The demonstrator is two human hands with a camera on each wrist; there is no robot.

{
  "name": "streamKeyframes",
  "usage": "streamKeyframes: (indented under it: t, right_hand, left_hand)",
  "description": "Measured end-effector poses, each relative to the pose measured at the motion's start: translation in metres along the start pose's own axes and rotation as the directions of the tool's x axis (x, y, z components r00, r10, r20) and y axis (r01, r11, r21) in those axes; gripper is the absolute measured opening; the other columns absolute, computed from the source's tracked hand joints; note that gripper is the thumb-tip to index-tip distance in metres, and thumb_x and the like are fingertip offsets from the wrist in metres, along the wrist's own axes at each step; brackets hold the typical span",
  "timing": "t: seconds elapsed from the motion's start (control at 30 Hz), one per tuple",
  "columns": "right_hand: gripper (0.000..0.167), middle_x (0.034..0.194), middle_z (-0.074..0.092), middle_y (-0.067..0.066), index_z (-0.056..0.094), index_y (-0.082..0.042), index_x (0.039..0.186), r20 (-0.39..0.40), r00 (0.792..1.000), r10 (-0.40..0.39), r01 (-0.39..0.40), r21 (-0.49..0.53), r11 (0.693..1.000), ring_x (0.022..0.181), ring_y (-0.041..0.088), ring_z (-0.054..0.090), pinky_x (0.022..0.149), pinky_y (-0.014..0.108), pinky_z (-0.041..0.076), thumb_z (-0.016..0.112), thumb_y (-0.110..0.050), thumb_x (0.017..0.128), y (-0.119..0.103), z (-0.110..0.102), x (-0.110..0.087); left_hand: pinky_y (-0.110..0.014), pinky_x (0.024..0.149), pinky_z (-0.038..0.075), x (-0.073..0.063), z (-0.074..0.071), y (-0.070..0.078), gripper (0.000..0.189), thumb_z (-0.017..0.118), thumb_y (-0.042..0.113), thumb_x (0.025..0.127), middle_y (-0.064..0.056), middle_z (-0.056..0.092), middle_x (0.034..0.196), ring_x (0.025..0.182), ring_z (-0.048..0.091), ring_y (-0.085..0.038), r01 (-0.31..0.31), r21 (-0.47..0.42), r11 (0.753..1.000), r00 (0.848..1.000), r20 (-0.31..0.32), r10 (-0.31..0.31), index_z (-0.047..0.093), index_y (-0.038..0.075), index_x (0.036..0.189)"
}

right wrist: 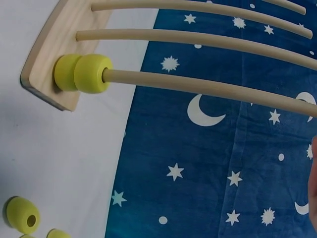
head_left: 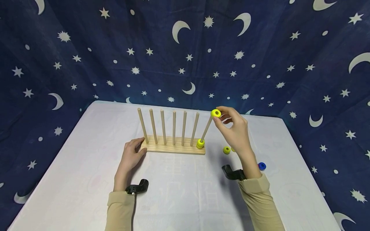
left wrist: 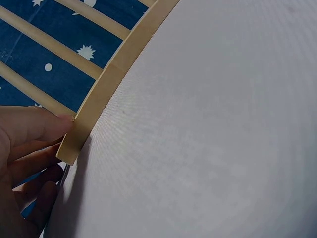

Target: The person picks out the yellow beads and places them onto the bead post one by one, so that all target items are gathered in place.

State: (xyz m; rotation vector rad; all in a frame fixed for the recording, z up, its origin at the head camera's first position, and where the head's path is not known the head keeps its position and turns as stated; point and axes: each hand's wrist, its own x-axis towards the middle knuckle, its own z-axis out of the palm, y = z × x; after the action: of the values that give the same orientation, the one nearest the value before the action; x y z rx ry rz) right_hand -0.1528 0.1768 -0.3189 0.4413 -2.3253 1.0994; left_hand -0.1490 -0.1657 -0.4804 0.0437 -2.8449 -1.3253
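A wooden stand (head_left: pixel 170 148) with a row of several upright pegs lies across the table. My left hand (head_left: pixel 132 154) grips its left end, thumb at the front and fingers behind; the left wrist view shows the thumb (left wrist: pixel 47 125) against the wood. At the top of the rightmost peg (head_left: pixel 206 129), my right hand (head_left: pixel 237 130) pinches a yellow bead (head_left: pixel 212 113) between thumb and fingers. Whether the peg tip is inside its hole I cannot tell. Two yellow beads (right wrist: pixel 91 74) sit stacked at that peg's foot. In the right wrist view, the pinched bead is out of sight.
Loose yellow beads (head_left: pixel 226 150) lie right of the stand, partly hidden by my right hand. A blue bead (head_left: pixel 262 166) is beside my right wrist, with a bit of red next to it. Behind the white table (head_left: pixel 179 192) hangs a dark blue star-patterned cloth (head_left: pixel 162 70).
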Motion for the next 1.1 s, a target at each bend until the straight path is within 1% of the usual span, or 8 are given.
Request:
streamKeyframes:
  t: [0.2, 0.3, 0.43, 0.63, 0.87, 1.1]
  right_hand:
    - [0.033, 0.106, 0.070, 0.007, 0.065, -0.006, 0.117, 0.027, 0.999, 0.028, -0.028, 0.007, 1.000, 0.084, 0.013, 0.060, 0.070, 0.021, 0.050, 0.072, -0.013, 0.085, 0.001, 0.004, 0.002]
    - [0.033, 0.106, 0.070, 0.007, 0.065, -0.006, 0.117, 0.041, 0.998, 0.036, -0.036, 0.003, 0.999, 0.084, 0.013, 0.060, 0.071, 0.022, 0.050, 0.071, -0.014, 0.086, 0.001, 0.005, 0.002]
    - [0.033, 0.105, 0.069, 0.007, 0.065, -0.006, 0.118, 0.057, 0.997, 0.051, -0.050, -0.011, 0.999, 0.085, 0.013, 0.061, 0.071, 0.024, 0.051, 0.071, -0.015, 0.087, 0.002, 0.008, 0.002]
    - [0.033, 0.104, 0.069, 0.007, 0.065, -0.007, 0.118, 0.075, 0.995, 0.067, -0.066, -0.028, 0.997, 0.085, 0.017, 0.061, 0.071, 0.022, 0.050, 0.071, -0.016, 0.087, 0.004, 0.012, 0.001]
    - [0.036, 0.103, 0.069, 0.008, 0.065, -0.009, 0.122, 0.087, 0.994, 0.066, -0.064, -0.034, 0.997, 0.084, 0.019, 0.062, 0.070, 0.030, 0.052, 0.071, -0.014, 0.086, 0.007, 0.014, -0.001]
    - [0.037, 0.104, 0.069, 0.009, 0.064, -0.009, 0.123, 0.084, 0.993, 0.078, -0.075, -0.044, 0.996, 0.084, 0.020, 0.062, 0.070, 0.032, 0.053, 0.070, -0.013, 0.086, 0.009, 0.014, -0.003]
  left_hand:
    - [-0.056, 0.110, 0.029, 0.000, 0.001, -0.001, 0.050, 0.062, 0.014, 0.090, -0.021, 0.050, 0.140, 0.132, 0.036, -0.037, -0.021, 0.001, 1.000, 1.000, -0.020, 0.021, 0.050, 0.002, 0.138]
    - [-0.056, 0.110, 0.030, 0.000, 0.001, -0.001, 0.051, 0.062, 0.015, 0.091, -0.021, 0.050, 0.140, 0.132, 0.037, -0.038, -0.021, 0.004, 1.000, 0.999, -0.024, 0.021, 0.050, 0.002, 0.138]
    - [-0.056, 0.110, 0.030, 0.000, 0.001, 0.000, 0.051, 0.062, 0.015, 0.091, -0.021, 0.049, 0.140, 0.132, 0.037, -0.038, -0.018, 0.010, 1.000, 1.000, -0.020, 0.018, 0.049, 0.002, 0.138]
    - [-0.054, 0.112, 0.029, 0.000, 0.000, 0.000, 0.051, 0.063, 0.014, 0.090, -0.021, 0.050, 0.141, 0.132, 0.036, -0.037, -0.014, 0.003, 1.000, 1.000, -0.014, 0.014, 0.050, 0.002, 0.138]
    - [-0.055, 0.111, 0.030, 0.000, 0.001, 0.000, 0.051, 0.062, 0.014, 0.090, -0.022, 0.050, 0.140, 0.132, 0.037, -0.037, -0.016, 0.005, 1.000, 1.000, -0.022, 0.016, 0.050, 0.001, 0.138]
    - [-0.056, 0.111, 0.029, 0.000, 0.000, 0.000, 0.051, 0.062, 0.015, 0.090, -0.021, 0.050, 0.140, 0.132, 0.036, -0.038, -0.015, 0.004, 1.000, 1.000, -0.013, 0.015, 0.050, 0.001, 0.137]
